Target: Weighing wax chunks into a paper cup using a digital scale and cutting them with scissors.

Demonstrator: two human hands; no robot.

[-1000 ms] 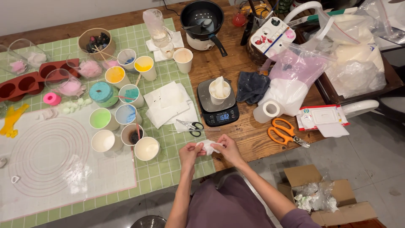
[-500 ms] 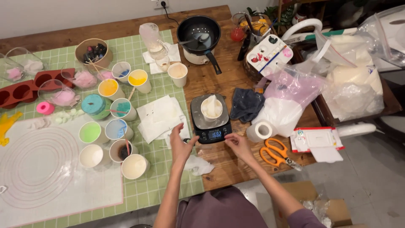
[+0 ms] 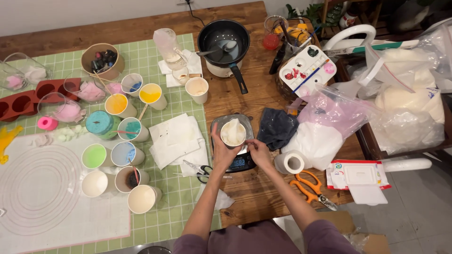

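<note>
On the bench (image 3: pixel 263 197), 2 hands, left hand (image 3: pixel 221 153) and right hand (image 3: pixel 258 151), grip the paper cup (image 3: pixel 233 132) on a scale (image 3: pixel 235 160), hiding part of its display.

Just below your fingers (image 3: pixel 249 146), the kitchen scale's screen (image 3: pixel 238 163) is glowing blue with pale digits. Well to their right, a flat rectangular wipes packet (image 3: pixel 359 174), red-edged with a white flap, is lying on the desk (image 3: pixel 263 193). Beyond it, clear plastic bags (image 3: pixel 409 101) of white material are slumping.
</note>
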